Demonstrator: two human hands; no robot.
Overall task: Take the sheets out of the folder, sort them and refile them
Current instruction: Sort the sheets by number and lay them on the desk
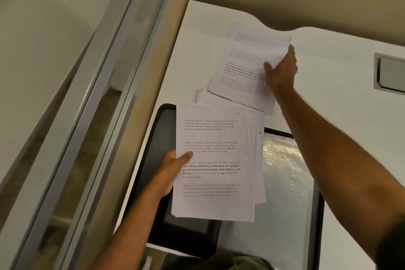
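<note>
A black folder [162,133] with clear plastic sleeves [285,171] lies open on the white desk. My left hand [169,173] grips a stack of printed sheets [217,201] by its left edge, above the folder; the top page is marked "10". My right hand [281,71] reaches forward and pinches a single printed sheet [238,76] at its right edge. Under that sheet lies another sheet [247,33] further back on the desk. Another page's corner [202,97] shows between the two groups.
The white desk [341,98] has a curved back edge and a metal cable hatch [390,72] at the right. A glass and metal partition [122,85] runs along the left side. The wall stands right behind the desk.
</note>
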